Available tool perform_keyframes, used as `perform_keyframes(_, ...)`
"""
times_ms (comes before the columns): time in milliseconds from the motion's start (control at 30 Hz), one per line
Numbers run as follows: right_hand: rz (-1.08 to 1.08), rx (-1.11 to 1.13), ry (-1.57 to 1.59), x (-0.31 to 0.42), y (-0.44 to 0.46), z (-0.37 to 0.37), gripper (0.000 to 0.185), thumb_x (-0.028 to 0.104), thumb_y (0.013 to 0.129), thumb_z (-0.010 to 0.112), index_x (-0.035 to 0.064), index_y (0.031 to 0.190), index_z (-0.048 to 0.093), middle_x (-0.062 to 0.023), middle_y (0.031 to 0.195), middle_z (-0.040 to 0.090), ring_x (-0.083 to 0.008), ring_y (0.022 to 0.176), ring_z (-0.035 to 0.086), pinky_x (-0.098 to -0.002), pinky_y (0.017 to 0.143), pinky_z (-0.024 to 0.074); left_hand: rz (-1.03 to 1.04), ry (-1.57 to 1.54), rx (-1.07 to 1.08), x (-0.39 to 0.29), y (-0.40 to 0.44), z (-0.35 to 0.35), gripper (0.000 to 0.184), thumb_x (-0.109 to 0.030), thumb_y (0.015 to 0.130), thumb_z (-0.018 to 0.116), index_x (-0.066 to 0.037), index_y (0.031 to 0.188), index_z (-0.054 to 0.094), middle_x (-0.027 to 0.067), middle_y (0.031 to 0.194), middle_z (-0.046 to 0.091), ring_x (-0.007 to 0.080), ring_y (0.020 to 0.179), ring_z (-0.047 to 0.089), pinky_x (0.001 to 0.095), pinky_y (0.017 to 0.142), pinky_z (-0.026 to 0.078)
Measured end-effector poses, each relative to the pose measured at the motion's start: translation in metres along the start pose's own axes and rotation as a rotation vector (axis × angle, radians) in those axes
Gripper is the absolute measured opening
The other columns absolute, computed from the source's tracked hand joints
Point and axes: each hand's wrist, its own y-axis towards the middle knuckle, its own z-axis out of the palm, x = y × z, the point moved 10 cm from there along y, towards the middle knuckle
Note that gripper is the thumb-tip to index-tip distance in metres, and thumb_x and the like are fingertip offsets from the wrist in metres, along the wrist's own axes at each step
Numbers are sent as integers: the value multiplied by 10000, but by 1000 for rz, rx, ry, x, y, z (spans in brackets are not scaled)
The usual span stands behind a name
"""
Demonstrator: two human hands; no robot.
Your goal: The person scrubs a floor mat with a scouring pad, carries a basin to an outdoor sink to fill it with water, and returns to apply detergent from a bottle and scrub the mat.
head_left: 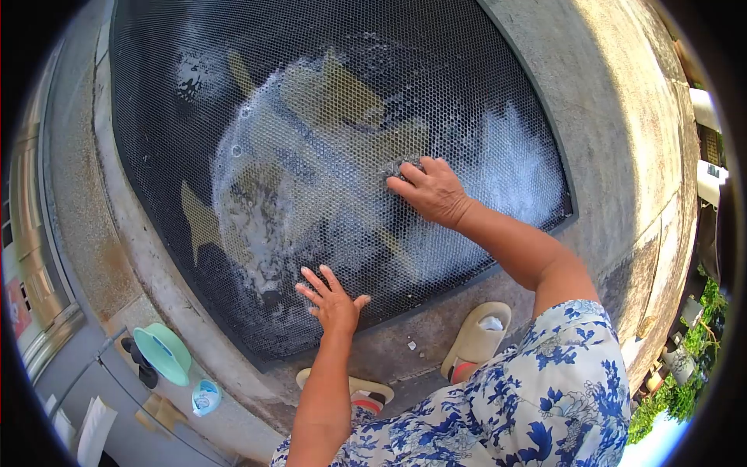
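A large dark mat point(167, 128) with a honeycomb texture and yellowish shapes lies flat below me. White soap suds point(311, 187) cover much of its middle and right side. My right hand point(432, 191) is pressed down on the sudsy part, fingers curled over a greyish scouring pad point(399, 169). Most of that pad is hidden under the fingers. Near the mat's front edge, my left hand point(334, 305) has its fingers spread and holds nothing. Its fingertips are at the mat's surface; whether they touch it I cannot tell.
My slippered feet point(476, 342) stand on the concrete at the mat's front edge. A green basin point(163, 354) and a small blue-and-white container point(206, 398) are at lower left, by dark shoes point(140, 362). Concrete ground point(599, 117) extends right, with green plants point(704, 342) beyond.
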Motion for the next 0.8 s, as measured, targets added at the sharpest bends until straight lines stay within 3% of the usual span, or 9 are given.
perform_keyframes(167, 269, -158, -134, -107, 75, -1, 363, 150, 724, 701, 198, 1059, 569, -13, 895, 558, -228, 774, 556, -362, 672, 481, -15, 55, -21, -1, -2, -4, 1189, -471, 689, 791, -49, 1501, 31, 241, 1535, -164, 524, 1394, -29, 629, 973, 419)
perform_keyframes(200, 330, -236, -205, -129, 91, -1, 222, 201, 804, 640, 210, 1019, 586, -37, 867, 557, -248, 783, 579, -394, 643, 496, -13, 61, -20, 0, -1, -3, 1189, -473, 691, 790, -50, 1501, 30, 241, 1534, -167, 520, 1396, -32, 620, 977, 422)
perform_keyframes(267, 712, -252, -234, -190, 109, -4, 215, 210, 811, 661, 176, 1012, 595, -63, 952, 589, -279, 845, 592, -419, 686, 515, -14, 62, -34, -3, 0, -2, 1189, -475, 692, 788, -50, 1502, 29, 242, 1533, -169, 517, 1397, -35, 610, 981, 426)
perform_keyframes(333, 718, -239, -204, -192, 124, 1, 215, 218, 804, 675, 164, 997, 599, -55, 974, 595, -276, 849, 589, -411, 689, 521, 1, 65, -10, 0, -1, 0, 1189, -480, 696, 786, -54, 1503, 23, 241, 1533, -172, 521, 1395, -46, 618, 975, 425)
perform_keyframes(567, -50, 130, -55, -34, 68, 19, 278, 164, 770, 656, 197, 1037, 590, -12, 837, 527, -200, 754, 531, -335, 658, 481, 0, 76, 10, 0, 1, 0, 1199, -503, 692, 779, -28, 1495, 27, 270, 1522, -172, 537, 1386, -52, 636, 949, 435)
perform_keyframes(600, -25, -58, -45, -50, 81, 10, 247, 150, 772, 638, 188, 1009, 580, -1, 811, 523, -193, 736, 529, -327, 656, 474, 6, 91, 7, 0, 2, 1, 1201, -508, 690, 778, -23, 1494, 28, 276, 1519, -172, 541, 1384, -52, 634, 944, 440)
perform_keyframes(667, 115, -74, -84, -87, 119, 19, 262, 163, 759, 655, 180, 1009, 578, -22, 831, 539, -215, 728, 547, -350, 664, 483, -4, 84, 33, 2, 1, 5, 1200, -519, 692, 771, -25, 1493, 27, 280, 1519, -166, 547, 1381, -43, 630, 938, 447)
perform_keyframes(700, 182, -182, -167, -99, 140, 13, 135, 142, 803, 594, 173, 933, 576, -25, 801, 564, -223, 713, 585, -345, 606, 499, 3, 96, 19, 2, 0, 6, 1201, -525, 691, 769, -23, 1493, 29, 281, 1519, -163, 547, 1381, -41, 624, 938, 451)
perform_keyframes(800, 608, -184, -156, -158, 184, 29, 108, 171, 869, 580, 167, 976, 598, -69, 950, 612, -303, 906, 606, -454, 724, 509, -11, 104, 8, 1, 3, -1, 1197, -534, 695, 762, -24, 1494, 30, 280, 1521, -158, 544, 1383, -39, 612, 945, 452)
